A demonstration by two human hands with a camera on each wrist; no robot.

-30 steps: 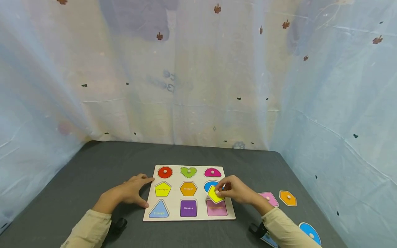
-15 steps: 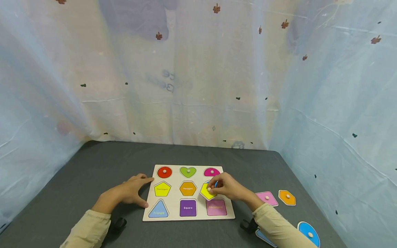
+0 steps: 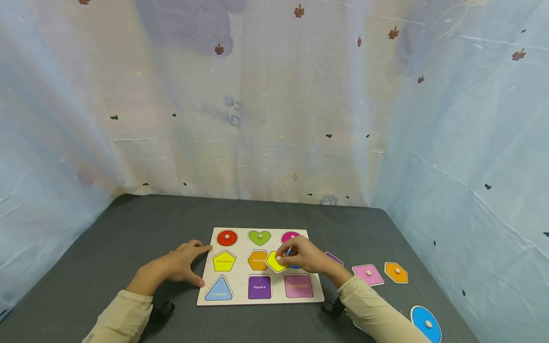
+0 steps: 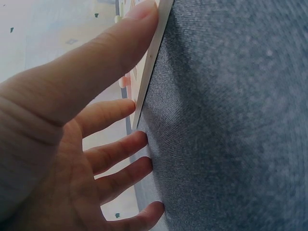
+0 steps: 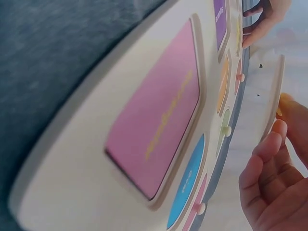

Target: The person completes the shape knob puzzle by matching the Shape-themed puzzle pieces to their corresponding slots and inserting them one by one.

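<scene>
A wooden shape puzzle board (image 3: 241, 298) lies on the grey table. My right hand (image 3: 288, 257) pinches the knob of a yellow pentagon piece (image 3: 274, 263) and holds it just above the board, between the orange hexagon recess (image 3: 256, 260) and the blue one. In the right wrist view the yellow piece (image 5: 275, 91) shows edge-on above the board (image 5: 72, 168), over the pink rectangle recess (image 5: 159, 130). My left hand (image 3: 188, 259) rests flat on the table with straight fingers. Its thumb (image 4: 120, 43) touches the board's left edge (image 4: 147, 82).
Loose pieces lie right of the board: a purple one (image 3: 333, 258), a pink one (image 3: 368, 274), an orange hexagon (image 3: 396, 272) and a blue oval (image 3: 426, 324). The red circle, green heart and magenta pieces sit in the top row. Pale curtains close in the table.
My right hand has carried the yellow pentagon piece leftward across the board, from the right column towards the middle. The left hand has not moved.
</scene>
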